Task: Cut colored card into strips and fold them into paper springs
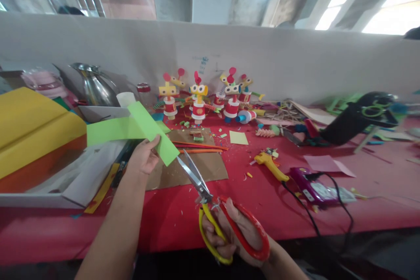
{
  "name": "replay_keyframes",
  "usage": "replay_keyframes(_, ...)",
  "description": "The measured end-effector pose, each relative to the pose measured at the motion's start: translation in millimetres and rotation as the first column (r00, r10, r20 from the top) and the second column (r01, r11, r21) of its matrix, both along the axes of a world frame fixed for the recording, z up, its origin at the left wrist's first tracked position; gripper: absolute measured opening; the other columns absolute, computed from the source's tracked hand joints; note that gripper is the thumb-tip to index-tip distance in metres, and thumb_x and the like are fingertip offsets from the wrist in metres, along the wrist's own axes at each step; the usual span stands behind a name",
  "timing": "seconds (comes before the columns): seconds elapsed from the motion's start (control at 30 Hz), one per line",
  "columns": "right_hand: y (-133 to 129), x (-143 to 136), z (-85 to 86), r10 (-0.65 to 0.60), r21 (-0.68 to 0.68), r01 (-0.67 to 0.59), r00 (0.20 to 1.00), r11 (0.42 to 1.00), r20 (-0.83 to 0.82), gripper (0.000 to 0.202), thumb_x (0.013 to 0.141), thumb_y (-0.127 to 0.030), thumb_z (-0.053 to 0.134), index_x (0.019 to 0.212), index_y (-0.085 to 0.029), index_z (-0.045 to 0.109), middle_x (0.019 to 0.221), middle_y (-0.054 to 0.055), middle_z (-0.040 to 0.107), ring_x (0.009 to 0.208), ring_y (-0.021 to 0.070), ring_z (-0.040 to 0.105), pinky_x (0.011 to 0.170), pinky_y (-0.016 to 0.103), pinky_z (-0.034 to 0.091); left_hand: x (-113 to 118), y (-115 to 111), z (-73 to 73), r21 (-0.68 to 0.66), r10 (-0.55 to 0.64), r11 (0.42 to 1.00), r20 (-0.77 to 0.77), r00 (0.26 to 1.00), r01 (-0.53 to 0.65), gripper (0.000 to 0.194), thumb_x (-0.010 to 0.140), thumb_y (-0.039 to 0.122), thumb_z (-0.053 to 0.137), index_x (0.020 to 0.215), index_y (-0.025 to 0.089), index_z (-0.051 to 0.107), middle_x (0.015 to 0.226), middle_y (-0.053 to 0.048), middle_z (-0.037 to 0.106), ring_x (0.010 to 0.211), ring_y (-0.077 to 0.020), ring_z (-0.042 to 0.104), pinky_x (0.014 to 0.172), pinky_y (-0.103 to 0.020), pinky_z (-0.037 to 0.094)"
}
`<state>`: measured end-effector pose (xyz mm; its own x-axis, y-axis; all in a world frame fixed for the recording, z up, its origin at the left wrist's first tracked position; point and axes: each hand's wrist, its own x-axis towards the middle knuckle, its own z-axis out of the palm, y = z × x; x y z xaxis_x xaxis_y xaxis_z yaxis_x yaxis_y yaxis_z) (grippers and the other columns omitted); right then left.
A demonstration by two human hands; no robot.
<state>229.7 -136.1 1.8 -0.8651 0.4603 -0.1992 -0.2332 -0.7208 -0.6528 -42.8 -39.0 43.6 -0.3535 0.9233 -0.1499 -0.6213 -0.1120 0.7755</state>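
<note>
Between the thumb and fingers of my left hand are light green paper strips, one slanting down to the right and another reaching out to the left. My right hand grips scissors with one yellow and one red handle. Their blades stand slightly apart, with the tips close to the lower end of the slanted strip; whether they touch it I cannot tell. Beneath the blades lies a piece of brown cardboard with thin red and orange strips across it.
Several paper-cup figures stand at the back. To the left is a white box with yellow and orange paper, near a metal jug. A yellow glue gun, a purple power strip and black cables lie on the right.
</note>
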Motion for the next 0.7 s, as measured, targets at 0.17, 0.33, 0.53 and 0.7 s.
replay_keyframes(0.17, 0.2, 1.4, -1.6, 0.045, 0.02, -0.046, 0.999, 0.999, 0.008, 0.07, 0.076, -0.084, 0.04, 0.083, -0.015, 0.049, 0.071, 0.0, 0.038, 0.055, 0.0062, 0.027, 0.042, 0.018, 0.011, -0.2, -0.3, 0.1, -0.012, -0.008, 1.0, 0.002, 1.0, 0.008, 0.013, 0.082, 0.005, 0.061, 0.091, 0.01, 0.068, 0.077, -0.007, 0.075, 0.067, -0.0142, 0.07, 0.061, -0.022, 0.059)
replay_keyframes(0.33, -0.9, 2.6, -3.4, 0.057, 0.031, -0.057, 0.998, 0.998, 0.003, 0.068, 0.078, -0.082, 0.039, 0.085, -0.015, 0.048, 0.068, -0.001, 0.039, 0.055, 0.0064, 0.028, 0.041, 0.018, 0.012, -0.8, -0.2, 0.0, -0.014, -0.011, 1.0, 0.007, 1.0, 0.011, 0.014, 0.081, 0.006, 0.063, 0.092, 0.01, 0.068, 0.077, -0.007, 0.074, 0.066, -0.0142, 0.07, 0.061, -0.022, 0.059)
replay_keyframes(0.53, -0.2, 2.4, -1.2, 0.057, 0.055, -0.056, 0.998, 0.997, -0.002, 0.066, 0.078, -0.081, 0.04, 0.084, -0.016, 0.048, 0.068, -0.001, 0.04, 0.053, 0.006, 0.028, 0.041, 0.017, 0.012, 1.2, -1.1, 1.4, -0.026, -0.019, 0.999, 0.007, 1.0, 0.019, 0.013, 0.08, 0.005, 0.063, 0.091, 0.01, 0.068, 0.075, -0.007, 0.074, 0.065, -0.0146, 0.07, 0.061, -0.022, 0.059)
replay_keyframes(0.7, 0.4, 3.1, -2.5, 0.057, 0.05, -0.058, 0.998, 0.997, 0.004, 0.066, 0.079, -0.081, 0.039, 0.085, -0.016, 0.048, 0.068, -0.001, 0.039, 0.054, 0.0061, 0.028, 0.042, 0.017, 0.013, 2.6, -2.6, 4.0, -0.033, -0.018, 0.999, 0.008, 1.0, 0.018, 0.011, 0.082, 0.004, 0.06, 0.089, 0.01, 0.067, 0.073, -0.006, 0.074, 0.063, -0.0134, 0.069, 0.059, -0.022, 0.059)
